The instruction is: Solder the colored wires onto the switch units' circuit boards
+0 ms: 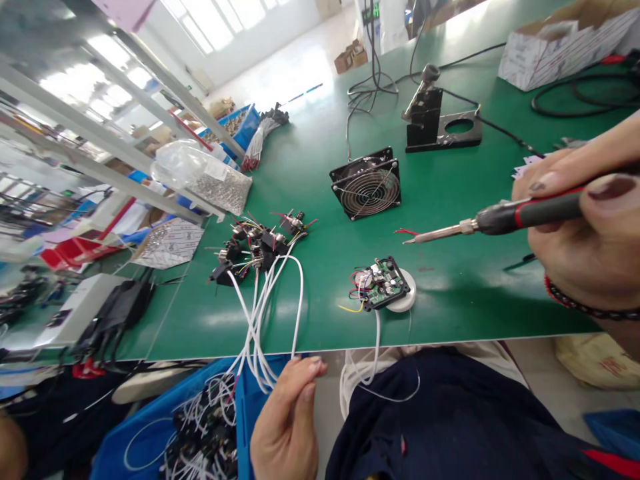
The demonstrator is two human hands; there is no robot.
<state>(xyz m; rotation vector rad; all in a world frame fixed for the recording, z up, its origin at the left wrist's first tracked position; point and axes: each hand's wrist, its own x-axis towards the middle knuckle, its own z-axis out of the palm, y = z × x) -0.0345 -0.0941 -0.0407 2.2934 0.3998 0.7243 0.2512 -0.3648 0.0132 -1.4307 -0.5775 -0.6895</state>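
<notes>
My right hand [565, 200] is closed around the dark handle of a soldering iron [493, 220], whose tip points left above the table. Close to that tip are short thin red wires [406, 231]; whether they touch it I cannot tell. Below the tip lies a green circuit board [387, 283] in a black frame, with loose coloured wires, partly over a white round piece [406, 300]. My left hand [290, 420] is below the table edge, fingers pressed together, beside white cables [257, 327]. What its fingers hold, if anything, is hidden. The cables run from several wired black parts [260, 247].
A black fan [367, 187] and an iron stand [440, 127] are on the green table [300, 160]. A blue bin [245, 427] of cabled parts sits below the edge. A bag of small metal parts [215, 183] lies left; a cardboard box [560, 50] stands back right.
</notes>
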